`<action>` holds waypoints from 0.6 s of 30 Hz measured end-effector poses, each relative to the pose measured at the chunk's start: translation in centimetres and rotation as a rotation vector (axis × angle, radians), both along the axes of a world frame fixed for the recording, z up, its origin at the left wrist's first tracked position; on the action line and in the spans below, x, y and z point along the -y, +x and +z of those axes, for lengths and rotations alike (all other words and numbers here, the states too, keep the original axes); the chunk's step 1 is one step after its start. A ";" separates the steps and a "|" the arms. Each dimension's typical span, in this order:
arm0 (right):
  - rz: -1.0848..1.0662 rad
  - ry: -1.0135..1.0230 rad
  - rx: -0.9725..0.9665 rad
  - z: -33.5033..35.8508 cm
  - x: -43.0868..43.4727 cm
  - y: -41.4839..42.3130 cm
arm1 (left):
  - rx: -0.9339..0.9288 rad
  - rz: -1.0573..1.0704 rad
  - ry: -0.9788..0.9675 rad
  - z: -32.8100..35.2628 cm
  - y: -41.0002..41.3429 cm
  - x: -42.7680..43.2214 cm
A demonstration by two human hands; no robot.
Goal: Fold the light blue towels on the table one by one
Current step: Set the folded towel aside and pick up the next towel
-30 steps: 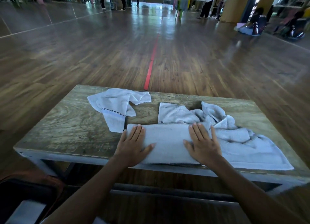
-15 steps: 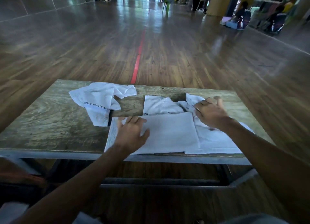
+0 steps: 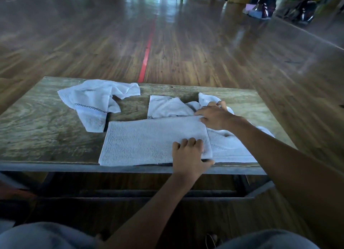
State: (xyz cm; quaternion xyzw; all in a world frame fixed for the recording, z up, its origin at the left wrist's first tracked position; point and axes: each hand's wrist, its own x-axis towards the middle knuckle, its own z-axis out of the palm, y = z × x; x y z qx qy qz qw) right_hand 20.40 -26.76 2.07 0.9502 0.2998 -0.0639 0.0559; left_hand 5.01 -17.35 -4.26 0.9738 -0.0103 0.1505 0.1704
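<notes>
A light blue towel (image 3: 149,140), folded into a flat rectangle, lies at the near edge of the wooden table (image 3: 37,129). My left hand (image 3: 189,155) grips its near right corner, fingers curled on top and thumb along the edge. My right hand (image 3: 214,116) holds the far right corner with curled fingers. Under and to the right of the folded towel spreads another flat towel (image 3: 234,148). A rumpled towel (image 3: 167,107) sits just behind. A crumpled towel (image 3: 93,103) with a dark stitched band lies at the far left.
The table's near edge has a grey metal frame (image 3: 130,168) with a dark crossbar below. My knees show at the bottom. Wooden floor with a red line (image 3: 147,51) stretches beyond. People sit far off at the top right.
My left hand slid from the towel's left part to its near right corner. My right hand came down from the rumpled pile to the far right corner. The view tilted downward.
</notes>
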 end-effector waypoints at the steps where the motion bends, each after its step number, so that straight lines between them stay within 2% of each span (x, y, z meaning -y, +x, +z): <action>1: -0.011 -0.009 -0.003 0.0 0.1 0.2 | 0.023 -0.020 0.008 0.0 0.1 0.1; 6: -0.042 -0.059 -0.103 0.7 -0.1 0.5 | 0.075 -0.078 -0.015 0.2 0.1 0.2; 8: -0.056 -0.055 -0.131 0.9 -0.3 0.5 | 0.037 -0.078 -0.055 0.5 0.2 0.3; 13: -0.092 -0.022 -0.144 1.1 -0.6 0.4 | 0.007 -0.121 0.057 0.9 1.0 -0.2; 16: -0.121 0.101 -0.155 1.4 -0.6 0.2 | -0.002 -0.163 0.075 1.4 0.9 -0.6; 18: -0.167 0.212 -0.205 1.7 -0.5 0.0 | 0.074 -0.165 0.003 1.7 0.7 -0.9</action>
